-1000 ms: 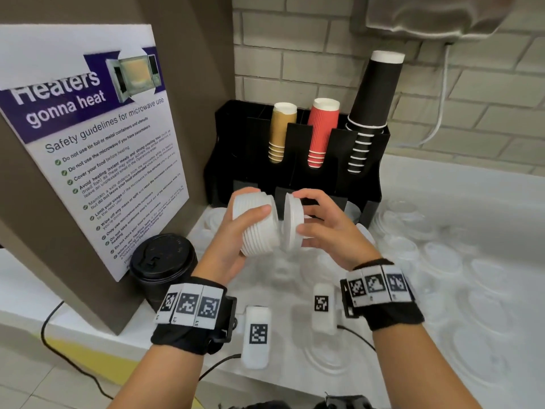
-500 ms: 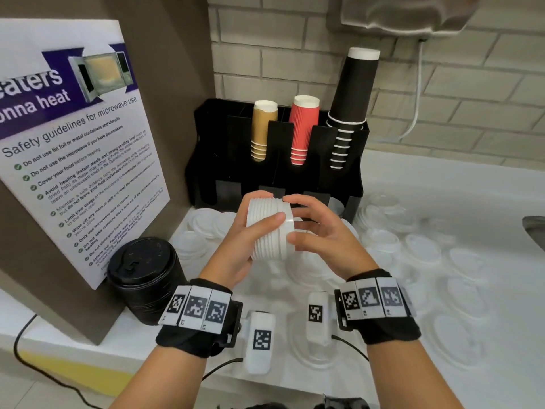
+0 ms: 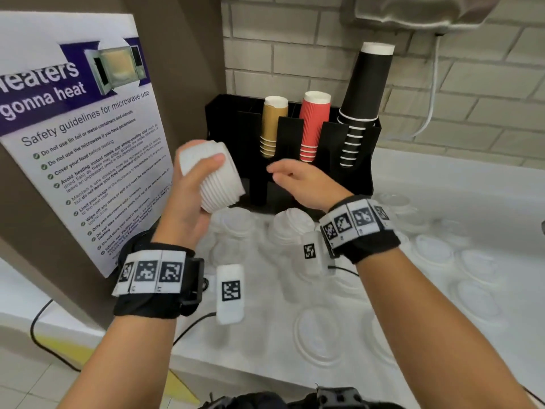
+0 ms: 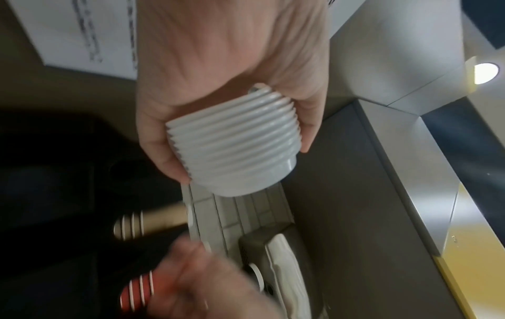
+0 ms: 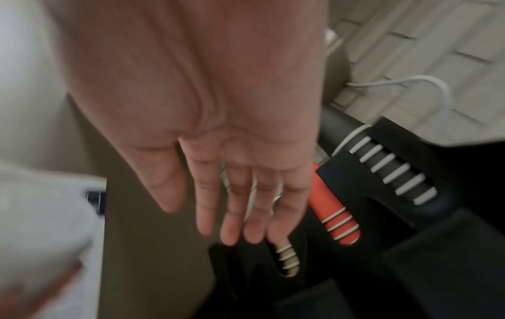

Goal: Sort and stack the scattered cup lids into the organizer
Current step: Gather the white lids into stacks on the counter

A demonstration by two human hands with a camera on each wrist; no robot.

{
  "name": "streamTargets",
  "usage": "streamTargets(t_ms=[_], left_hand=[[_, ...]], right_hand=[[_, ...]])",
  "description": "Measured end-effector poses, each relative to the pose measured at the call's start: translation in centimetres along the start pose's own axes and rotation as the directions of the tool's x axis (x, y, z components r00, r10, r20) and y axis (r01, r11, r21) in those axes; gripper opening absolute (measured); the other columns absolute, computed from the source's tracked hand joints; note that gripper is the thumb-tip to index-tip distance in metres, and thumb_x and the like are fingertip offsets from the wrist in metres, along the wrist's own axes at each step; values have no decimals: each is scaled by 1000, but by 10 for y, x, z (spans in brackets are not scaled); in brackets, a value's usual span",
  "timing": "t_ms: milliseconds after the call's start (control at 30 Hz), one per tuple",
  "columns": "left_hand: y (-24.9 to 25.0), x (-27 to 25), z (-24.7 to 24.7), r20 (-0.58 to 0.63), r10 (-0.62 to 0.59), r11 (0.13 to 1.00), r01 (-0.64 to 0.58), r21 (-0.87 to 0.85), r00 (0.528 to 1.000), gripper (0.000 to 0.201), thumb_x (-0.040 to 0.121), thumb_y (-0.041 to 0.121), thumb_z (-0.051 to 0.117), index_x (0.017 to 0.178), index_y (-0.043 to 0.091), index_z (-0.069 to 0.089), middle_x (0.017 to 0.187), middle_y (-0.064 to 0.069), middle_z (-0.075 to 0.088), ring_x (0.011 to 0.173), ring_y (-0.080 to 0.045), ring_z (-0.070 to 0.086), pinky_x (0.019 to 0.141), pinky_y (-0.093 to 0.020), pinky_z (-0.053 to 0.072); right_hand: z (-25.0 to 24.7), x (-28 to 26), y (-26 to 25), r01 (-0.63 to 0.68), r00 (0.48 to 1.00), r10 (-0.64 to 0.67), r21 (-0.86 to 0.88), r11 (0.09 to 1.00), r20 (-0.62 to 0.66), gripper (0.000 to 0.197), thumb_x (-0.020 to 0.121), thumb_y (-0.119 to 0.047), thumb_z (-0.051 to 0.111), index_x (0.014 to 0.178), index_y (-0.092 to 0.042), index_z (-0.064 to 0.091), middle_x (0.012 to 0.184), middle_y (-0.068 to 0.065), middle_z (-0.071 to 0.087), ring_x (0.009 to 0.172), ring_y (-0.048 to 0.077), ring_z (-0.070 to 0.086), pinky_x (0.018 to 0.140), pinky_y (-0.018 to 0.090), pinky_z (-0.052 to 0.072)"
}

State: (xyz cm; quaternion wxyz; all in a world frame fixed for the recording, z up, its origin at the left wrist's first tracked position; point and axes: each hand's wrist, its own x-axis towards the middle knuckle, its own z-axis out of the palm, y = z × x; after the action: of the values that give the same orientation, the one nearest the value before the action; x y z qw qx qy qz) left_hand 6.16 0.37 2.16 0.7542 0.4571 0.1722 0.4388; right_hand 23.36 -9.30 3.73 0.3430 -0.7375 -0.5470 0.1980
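My left hand [image 3: 191, 184] grips a stack of white cup lids [image 3: 211, 178], tilted, just left of the black organizer [image 3: 224, 119]. The left wrist view shows thumb and fingers wrapped round the ribbed lid stack [image 4: 232, 146]. My right hand [image 3: 290, 178] hovers empty with straight fingers in front of the organizer's lower slots; in the right wrist view its fingers [image 5: 232, 215] are spread and hold nothing. More white lid stacks [image 3: 292, 225] stand on the counter below the hands, and single lids [image 3: 433, 252] lie scattered to the right.
Tan [image 3: 272, 125], red [image 3: 312, 125] and black cups [image 3: 365, 98] stand in the organizer's upper slots. A black lidded cup [image 3: 134, 246] sits behind my left wrist. A microwave safety poster [image 3: 79, 137] stands at left. A brick wall [image 3: 295, 54] rises behind.
My right hand pressed a lid onto the stack, then let go and moved right. My left hand lifted the stack up and left, tilting it.
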Motion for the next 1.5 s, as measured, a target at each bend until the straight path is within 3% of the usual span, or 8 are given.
streamTargets(t_ms=[133,300,500,700,1000,1167,1300,1500], left_hand=[[8,-2,-15,-15,11,1000,-11,8,1000,46,73,23,66,115,25,46,113,-2,54,99,-18,60,62,-33,54],[7,-5,-20,-32,26,999,-25,36,999,46,72,23,68,114,27,49,114,0,54,101,-19,59,61,-31,54],[10,-4,-24,-44,42,998,-39,57,998,46,72,22,67,115,26,49,114,-1,55,102,-18,59,71,-33,53],[9,-1,-23,-37,42,997,-40,61,998,47,74,22,66,117,23,48,114,-2,55,102,-18,59,73,-34,53],[-30,-4,10,71,-100,991,93,99,992,45,72,26,67,114,29,51,118,-4,53,105,-20,58,72,-33,53],[-52,-12,22,126,-189,978,174,117,974,41,71,28,68,109,32,54,108,2,57,97,-16,59,64,-30,53],[-60,-17,25,136,-225,970,209,121,965,45,66,31,74,107,35,56,108,3,59,97,-16,61,67,-32,54],[-61,-22,25,140,-225,970,209,122,964,40,71,29,68,108,34,55,111,1,57,100,-18,59,66,-31,54]], right_hand=[[32,27,15,-5,920,271,-684,729,282,36,98,-20,41,131,-16,55,136,8,48,127,30,40,105,42,37],[77,54,21,184,815,402,-844,503,418,40,95,-24,49,132,-10,51,134,9,50,126,28,41,97,38,41],[69,73,16,230,838,238,-714,661,491,66,93,-9,41,148,-41,24,141,11,42,125,30,39,90,29,40],[24,53,12,221,899,81,-605,765,431,53,94,-9,46,143,-30,41,135,8,51,117,21,51,96,26,40],[31,-53,21,372,632,150,-467,802,761,41,82,-27,73,121,-22,60,116,3,54,106,19,53,91,32,46],[43,-96,36,404,564,186,-466,787,804,62,73,-32,81,127,-19,54,121,8,46,108,25,49,94,35,44],[49,-117,47,432,557,209,-496,753,804,82,68,-29,85,136,-28,41,130,8,33,117,26,36,86,34,40],[46,-123,51,369,620,159,-465,805,768,77,69,-21,82,133,-28,40,122,8,34,110,26,36,84,43,47]])
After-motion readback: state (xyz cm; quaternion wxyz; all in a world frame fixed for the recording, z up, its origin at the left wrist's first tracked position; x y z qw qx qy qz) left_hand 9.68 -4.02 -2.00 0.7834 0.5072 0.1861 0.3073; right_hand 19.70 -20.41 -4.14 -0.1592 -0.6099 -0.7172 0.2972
